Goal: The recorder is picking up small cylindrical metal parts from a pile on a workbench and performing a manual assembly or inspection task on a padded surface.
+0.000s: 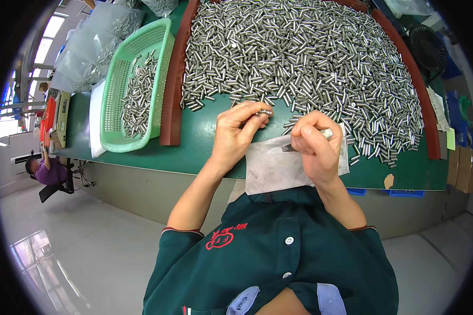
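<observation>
My left hand (235, 130) is closed in a pinch, with short shiny metal pins (264, 112) between thumb and fingertips. To its right, my right hand (318, 144) is curled into a fist. A whitish end (327, 133) sticks out of that fist, and a narrow grey piece shows by its left side; most of what it holds is hidden. Under my right hand a smudged white cloth (272, 170) hangs over the table's front edge. Just beyond both hands spreads a thick layer of loose metal pins (299, 58).
On the left of the green table (199, 149) stands a light green basket (106, 131) partly filled with pins. Red-brown rails (171, 118) flank the pin layer. Bags of pins (86, 52) lie far left, and a black fan (427, 47) stands far right. A seated person (52, 169) is at left.
</observation>
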Demonstrator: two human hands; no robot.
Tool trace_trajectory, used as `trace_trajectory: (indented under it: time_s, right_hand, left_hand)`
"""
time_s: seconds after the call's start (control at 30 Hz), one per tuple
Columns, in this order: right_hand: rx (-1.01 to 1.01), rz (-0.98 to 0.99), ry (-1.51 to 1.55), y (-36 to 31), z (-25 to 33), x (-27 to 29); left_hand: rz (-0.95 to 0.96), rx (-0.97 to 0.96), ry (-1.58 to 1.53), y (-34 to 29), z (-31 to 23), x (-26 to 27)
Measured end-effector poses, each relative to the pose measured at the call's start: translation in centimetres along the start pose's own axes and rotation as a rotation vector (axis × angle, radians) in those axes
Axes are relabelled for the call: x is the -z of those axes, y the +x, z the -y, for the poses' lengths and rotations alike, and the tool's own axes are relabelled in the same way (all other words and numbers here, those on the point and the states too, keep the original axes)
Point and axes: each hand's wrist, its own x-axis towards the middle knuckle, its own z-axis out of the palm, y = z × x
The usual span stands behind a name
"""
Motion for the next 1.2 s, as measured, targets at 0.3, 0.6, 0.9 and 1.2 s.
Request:
trace_trajectory:
  time_s: [0.3, 0.6, 0.9, 1.2]
  right_hand:
    - [0.013, 0.011, 0.066, 0.4, -0.2, 0.5]
    - [0.114, -0.046, 0.185, 0.6, -0.3, 0.5]
    - [0.116, -0.157, 0.092, 0.7, -0.5, -0.1]
    - [0.120, -0.159, 0.096, 0.8, -0.4, -0.2]
  left_hand:
    - [0.117, -0.257, 0.693, -2.9, -3.0, -1.3]
    - [0.129, -0.205, 0.748, -3.8, -1.6, -2.2]
    - [0.084, -0.146, 0.700, -3.4, -1.6, -2.4]
    - [0.096, -0.126, 0.705, -3.4, -1.7, -2.5]
